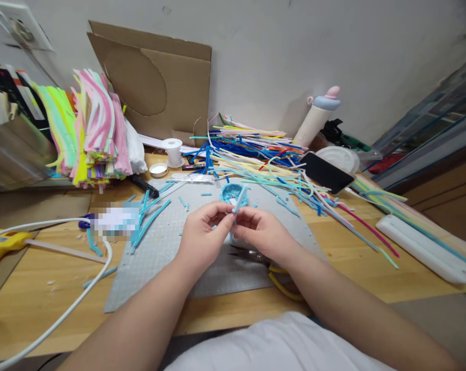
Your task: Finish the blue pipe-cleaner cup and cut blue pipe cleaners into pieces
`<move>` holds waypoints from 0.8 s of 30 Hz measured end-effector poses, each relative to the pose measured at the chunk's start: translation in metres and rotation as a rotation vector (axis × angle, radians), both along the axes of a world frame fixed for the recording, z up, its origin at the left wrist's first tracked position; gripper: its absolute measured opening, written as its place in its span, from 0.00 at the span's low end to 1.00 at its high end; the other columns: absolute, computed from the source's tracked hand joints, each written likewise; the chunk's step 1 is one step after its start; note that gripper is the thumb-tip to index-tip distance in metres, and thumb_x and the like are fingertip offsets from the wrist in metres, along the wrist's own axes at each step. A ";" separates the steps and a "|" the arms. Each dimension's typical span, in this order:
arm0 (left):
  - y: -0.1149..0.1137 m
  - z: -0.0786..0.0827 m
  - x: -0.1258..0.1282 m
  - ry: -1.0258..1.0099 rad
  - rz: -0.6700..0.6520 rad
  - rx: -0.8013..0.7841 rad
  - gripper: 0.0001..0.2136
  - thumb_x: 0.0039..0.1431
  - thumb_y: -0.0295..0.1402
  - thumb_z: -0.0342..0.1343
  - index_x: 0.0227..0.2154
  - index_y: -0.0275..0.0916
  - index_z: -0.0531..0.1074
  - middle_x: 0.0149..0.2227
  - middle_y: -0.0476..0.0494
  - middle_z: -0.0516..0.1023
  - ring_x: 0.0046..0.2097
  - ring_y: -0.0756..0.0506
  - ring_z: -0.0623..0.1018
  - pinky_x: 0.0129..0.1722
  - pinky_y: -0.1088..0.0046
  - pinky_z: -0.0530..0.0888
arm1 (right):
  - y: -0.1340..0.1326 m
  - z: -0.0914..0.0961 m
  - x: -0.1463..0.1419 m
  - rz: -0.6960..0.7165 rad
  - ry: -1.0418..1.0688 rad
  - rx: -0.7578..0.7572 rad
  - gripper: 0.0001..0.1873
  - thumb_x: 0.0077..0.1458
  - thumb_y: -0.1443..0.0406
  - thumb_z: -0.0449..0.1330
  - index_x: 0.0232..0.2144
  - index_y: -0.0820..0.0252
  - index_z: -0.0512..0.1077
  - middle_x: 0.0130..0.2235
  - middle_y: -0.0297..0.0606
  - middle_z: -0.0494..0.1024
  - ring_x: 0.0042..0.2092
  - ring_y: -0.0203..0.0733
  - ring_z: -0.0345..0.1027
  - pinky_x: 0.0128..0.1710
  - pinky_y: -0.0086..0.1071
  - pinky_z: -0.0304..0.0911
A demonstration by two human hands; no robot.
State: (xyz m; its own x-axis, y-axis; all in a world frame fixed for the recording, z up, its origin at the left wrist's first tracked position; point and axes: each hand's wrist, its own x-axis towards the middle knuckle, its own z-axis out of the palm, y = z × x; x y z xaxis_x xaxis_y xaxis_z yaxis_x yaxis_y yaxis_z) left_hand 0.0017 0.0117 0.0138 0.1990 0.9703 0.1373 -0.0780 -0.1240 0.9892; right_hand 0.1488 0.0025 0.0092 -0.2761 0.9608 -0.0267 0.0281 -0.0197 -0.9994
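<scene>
A light blue pipe cleaner piece (239, 199) is pinched between the fingertips of my left hand (205, 226) and my right hand (265, 232). Its upper end sticks up; its lower part is partly hidden by my fingers. Just behind my fingertips, a round, hollow blue piece (228, 191) rests on the grey cutting mat (159, 273). Scissors (252, 254) with yellow handles lie under my right hand and wrist, partly covered. Short light blue pipe cleaner offcuts (184, 203) are scattered on the mat, and longer blue lengths (151, 224) lie at its left.
Many coloured pipe cleaners (256, 144) are heaped at the back, near a black phone (327, 172). Bundles (97, 123) stand at left beside a cardboard sheet (186, 82). A yellow glue gun (4, 245) with its white cable lies left; a white case (421, 247) lies right.
</scene>
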 end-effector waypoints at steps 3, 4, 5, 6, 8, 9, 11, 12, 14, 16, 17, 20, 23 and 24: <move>0.002 0.001 0.001 -0.033 -0.014 -0.037 0.05 0.49 0.33 0.60 0.28 0.38 0.74 0.32 0.47 0.75 0.32 0.49 0.75 0.30 0.76 0.71 | 0.000 -0.003 0.000 0.000 -0.120 0.109 0.10 0.51 0.59 0.60 0.29 0.60 0.73 0.27 0.33 0.74 0.30 0.36 0.66 0.33 0.30 0.62; 0.002 0.002 0.001 -0.046 -0.017 -0.063 0.06 0.49 0.33 0.60 0.30 0.38 0.74 0.31 0.47 0.75 0.30 0.50 0.74 0.29 0.76 0.71 | 0.000 -0.003 0.001 -0.017 -0.169 0.164 0.10 0.52 0.60 0.59 0.27 0.60 0.74 0.27 0.33 0.74 0.31 0.36 0.66 0.34 0.31 0.62; 0.003 0.002 0.001 -0.054 -0.017 -0.085 0.08 0.48 0.33 0.60 0.32 0.38 0.74 0.30 0.48 0.75 0.29 0.51 0.73 0.27 0.77 0.70 | 0.001 -0.002 0.003 -0.048 -0.215 0.224 0.10 0.52 0.61 0.59 0.25 0.60 0.75 0.27 0.34 0.74 0.32 0.36 0.67 0.35 0.31 0.62; 0.003 0.003 0.001 -0.052 -0.013 -0.097 0.10 0.48 0.34 0.60 0.35 0.38 0.73 0.30 0.48 0.75 0.28 0.51 0.73 0.27 0.77 0.69 | 0.001 -0.001 0.005 -0.087 -0.258 0.277 0.09 0.52 0.62 0.59 0.24 0.60 0.75 0.28 0.35 0.74 0.32 0.37 0.67 0.35 0.31 0.62; 0.005 0.003 0.001 -0.025 0.028 -0.103 0.13 0.49 0.35 0.60 0.38 0.38 0.73 0.32 0.47 0.75 0.29 0.51 0.72 0.27 0.78 0.68 | 0.002 0.001 0.010 -0.159 -0.328 0.316 0.08 0.50 0.63 0.60 0.23 0.59 0.75 0.28 0.35 0.74 0.32 0.37 0.67 0.34 0.30 0.62; 0.006 0.003 0.000 -0.007 0.061 -0.113 0.12 0.49 0.35 0.60 0.38 0.38 0.73 0.32 0.47 0.75 0.30 0.52 0.72 0.27 0.78 0.67 | 0.002 0.002 0.012 -0.188 -0.355 0.294 0.08 0.50 0.63 0.61 0.23 0.60 0.75 0.27 0.35 0.74 0.30 0.37 0.67 0.32 0.30 0.62; 0.008 0.002 -0.001 0.019 0.121 -0.148 0.09 0.49 0.35 0.60 0.34 0.37 0.74 0.31 0.48 0.74 0.29 0.52 0.71 0.26 0.78 0.65 | 0.001 0.003 0.017 -0.211 -0.398 0.207 0.08 0.49 0.63 0.60 0.23 0.60 0.75 0.24 0.35 0.74 0.26 0.36 0.66 0.28 0.30 0.62; 0.008 0.002 -0.001 0.023 0.140 -0.165 0.08 0.48 0.34 0.59 0.32 0.37 0.74 0.29 0.49 0.74 0.28 0.53 0.70 0.26 0.78 0.64 | 0.000 0.002 0.019 -0.218 -0.412 0.167 0.09 0.49 0.62 0.60 0.23 0.60 0.75 0.23 0.34 0.74 0.25 0.36 0.66 0.27 0.29 0.62; 0.009 0.001 -0.001 0.027 0.143 -0.186 0.07 0.48 0.33 0.59 0.30 0.37 0.73 0.27 0.51 0.73 0.26 0.53 0.68 0.25 0.78 0.63 | -0.002 0.001 0.022 -0.239 -0.419 0.113 0.08 0.49 0.62 0.60 0.24 0.61 0.76 0.22 0.34 0.75 0.25 0.36 0.67 0.26 0.29 0.63; 0.009 0.000 0.000 0.037 0.125 -0.190 0.06 0.48 0.33 0.58 0.30 0.36 0.73 0.26 0.51 0.73 0.25 0.53 0.67 0.25 0.78 0.63 | -0.003 -0.003 0.025 -0.247 -0.420 0.098 0.08 0.49 0.62 0.60 0.27 0.61 0.76 0.23 0.33 0.75 0.25 0.37 0.69 0.27 0.29 0.64; 0.009 0.000 0.000 0.046 0.115 -0.190 0.06 0.48 0.33 0.59 0.30 0.36 0.73 0.26 0.51 0.73 0.25 0.53 0.67 0.25 0.78 0.63 | -0.003 -0.005 0.027 -0.250 -0.432 0.104 0.08 0.49 0.62 0.60 0.28 0.60 0.76 0.24 0.34 0.76 0.26 0.38 0.70 0.28 0.30 0.65; 0.009 -0.002 0.001 0.078 0.090 -0.188 0.07 0.48 0.33 0.58 0.30 0.36 0.74 0.27 0.50 0.74 0.26 0.52 0.68 0.26 0.77 0.63 | -0.002 -0.011 0.031 -0.240 -0.507 0.171 0.09 0.51 0.61 0.59 0.29 0.60 0.76 0.26 0.35 0.77 0.29 0.40 0.72 0.29 0.31 0.66; 0.009 -0.004 0.001 0.114 0.066 -0.185 0.07 0.48 0.33 0.58 0.29 0.36 0.74 0.26 0.50 0.73 0.26 0.52 0.68 0.27 0.77 0.63 | -0.002 -0.017 0.034 -0.240 -0.545 0.227 0.09 0.52 0.62 0.58 0.31 0.59 0.76 0.29 0.36 0.79 0.29 0.40 0.72 0.30 0.30 0.66; 0.009 -0.004 0.001 0.125 0.058 -0.184 0.07 0.48 0.33 0.58 0.30 0.36 0.74 0.26 0.50 0.73 0.27 0.52 0.68 0.27 0.77 0.64 | -0.002 -0.019 0.034 -0.243 -0.548 0.239 0.09 0.52 0.62 0.58 0.32 0.58 0.76 0.29 0.36 0.79 0.29 0.40 0.72 0.29 0.30 0.66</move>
